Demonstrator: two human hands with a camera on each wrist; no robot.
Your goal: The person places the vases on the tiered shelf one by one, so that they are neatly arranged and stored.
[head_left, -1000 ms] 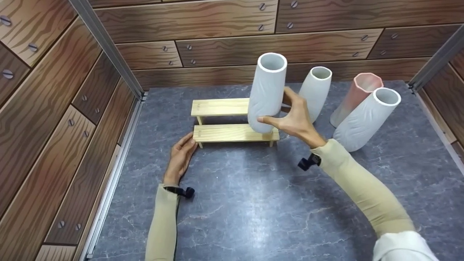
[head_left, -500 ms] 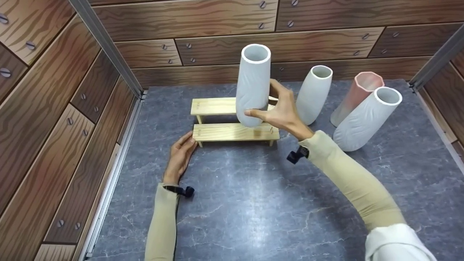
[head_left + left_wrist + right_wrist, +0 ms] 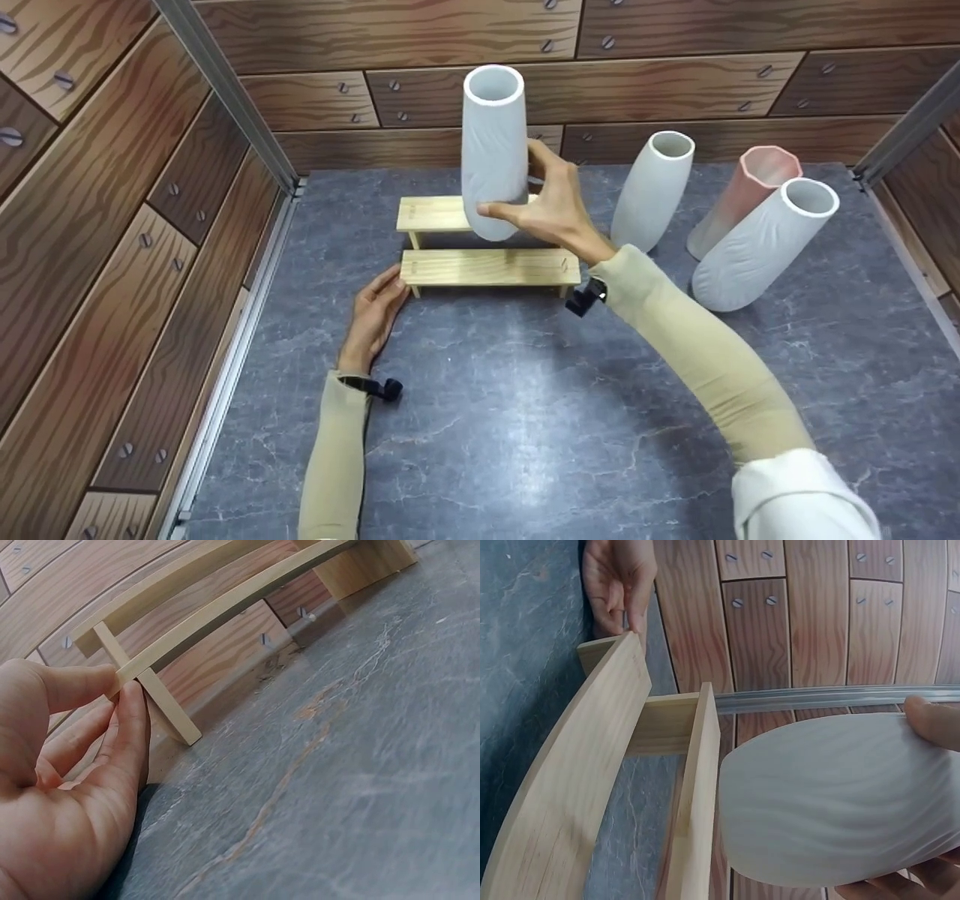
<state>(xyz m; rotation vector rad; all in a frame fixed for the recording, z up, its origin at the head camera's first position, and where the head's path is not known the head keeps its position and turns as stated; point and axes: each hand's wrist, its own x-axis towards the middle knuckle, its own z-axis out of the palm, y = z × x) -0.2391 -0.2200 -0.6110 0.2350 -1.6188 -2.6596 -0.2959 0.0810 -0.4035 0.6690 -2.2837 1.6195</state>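
In the head view my right hand (image 3: 551,206) grips a tall white vase (image 3: 495,150) near its lower part, thumb in front and fingers round the far side. The vase is upright and overlaps the upper step of a two-step wooden stand (image 3: 491,268). In the right wrist view the base of the vase (image 3: 832,799) lies close over that upper step (image 3: 697,802). My left hand (image 3: 371,315) pinches the left end of the lower step, with the thumb (image 3: 82,682) on top and fingers beneath, as the left wrist view shows.
To the right stand a plain white vase (image 3: 654,191), a pink-and-white vase (image 3: 739,199) with a faceted rim, and a white carved vase (image 3: 761,251) in front of it. Wood-patterned walls (image 3: 675,86) border the grey marbled surface (image 3: 480,420) at left, back and right.
My right hand has carried the white vase left and back, from over the lower step's right end to over the upper step. My left hand keeps its pinch on the stand.
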